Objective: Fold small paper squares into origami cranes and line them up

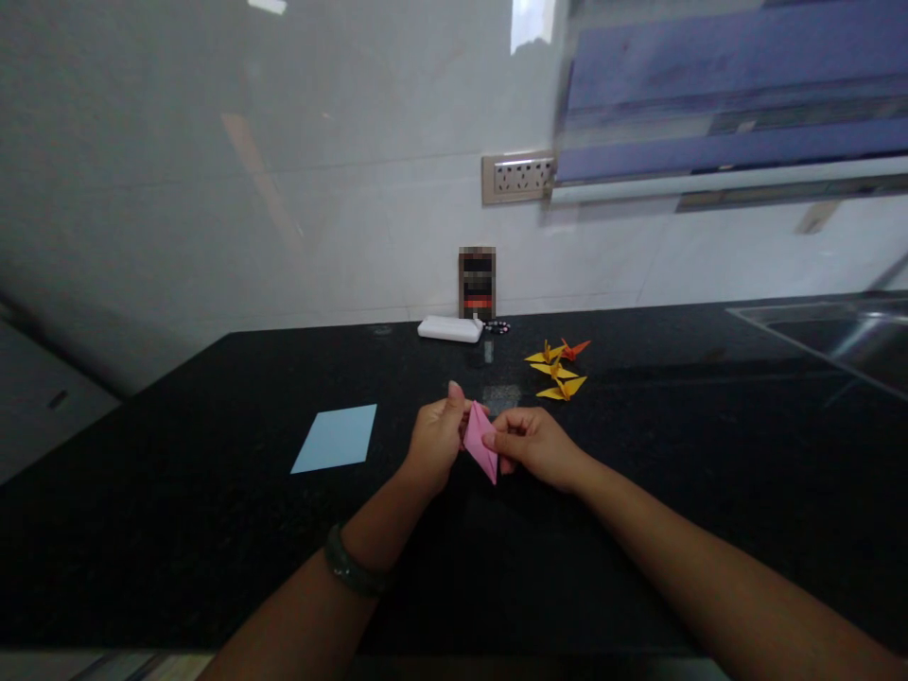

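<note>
A pink folded paper [481,448], shaped like a narrow diamond, is held up between both hands above the dark countertop. My left hand [438,437] grips its left side, with the thumb pointing up and the fingers behind the paper. On the other side, my right hand [533,445] pinches the right edge, its thumb lying on the front face. Left of the hands, a light blue square sheet [337,439] lies flat. Several folded paper cranes, yellow ones [564,389] and one red-orange [576,350], stand beyond my right hand.
A white power bank [449,329] lies near the wall, beside a beaded strap [498,327]. Behind it, a blurred-out phone-like device [477,282] leans upright. A sink [837,331] is set into the countertop [213,530] at the right. A socket panel [521,177] is on the wall.
</note>
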The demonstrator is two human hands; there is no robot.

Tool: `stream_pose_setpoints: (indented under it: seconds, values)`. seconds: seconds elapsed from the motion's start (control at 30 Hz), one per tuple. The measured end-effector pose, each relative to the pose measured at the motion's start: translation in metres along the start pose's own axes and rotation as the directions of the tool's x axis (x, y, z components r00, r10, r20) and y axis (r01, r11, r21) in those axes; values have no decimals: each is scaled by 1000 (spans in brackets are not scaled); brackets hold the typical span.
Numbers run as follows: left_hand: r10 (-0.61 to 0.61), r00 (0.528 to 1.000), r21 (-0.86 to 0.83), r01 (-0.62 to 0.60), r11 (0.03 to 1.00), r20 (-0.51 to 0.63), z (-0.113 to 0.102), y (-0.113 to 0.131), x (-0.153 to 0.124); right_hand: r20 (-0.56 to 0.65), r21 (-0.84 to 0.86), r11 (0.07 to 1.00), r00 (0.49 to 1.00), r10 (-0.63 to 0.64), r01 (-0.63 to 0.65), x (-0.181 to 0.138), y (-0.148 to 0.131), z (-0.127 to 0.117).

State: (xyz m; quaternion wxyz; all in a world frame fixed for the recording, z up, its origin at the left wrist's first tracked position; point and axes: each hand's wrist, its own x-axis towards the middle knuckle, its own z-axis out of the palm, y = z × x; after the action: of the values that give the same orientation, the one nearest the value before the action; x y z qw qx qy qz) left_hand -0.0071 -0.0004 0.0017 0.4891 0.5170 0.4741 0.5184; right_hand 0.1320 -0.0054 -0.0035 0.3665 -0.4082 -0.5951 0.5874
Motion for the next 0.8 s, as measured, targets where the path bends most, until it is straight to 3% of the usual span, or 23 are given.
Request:
stream_pose_setpoints:
  seconds: [0.17,0.3,0.43,0.67,0.8]
  values:
    - [105,989,222,-125,967,99,-2,-3,3,-90,29,999,995,-31,34,1,-3,-1]
    - [165,984,337,-177,925,63,-2,-2,1,-82,16,998,995,-52,54,1,-1,-2]
    - [163,985,339,-171,925,52,-2,-2,1,-62,-12,998,996,-68,67,0,-1,-2]
    - [47,987,260,-87,962,156,-1,-6,1,-190,-24,993,975,-114,111,2,-4,-3]
    - [85,992,260,-108,960,96,0,-3,-1,-154,-12,993,981,-118,118,3,-3,-1]
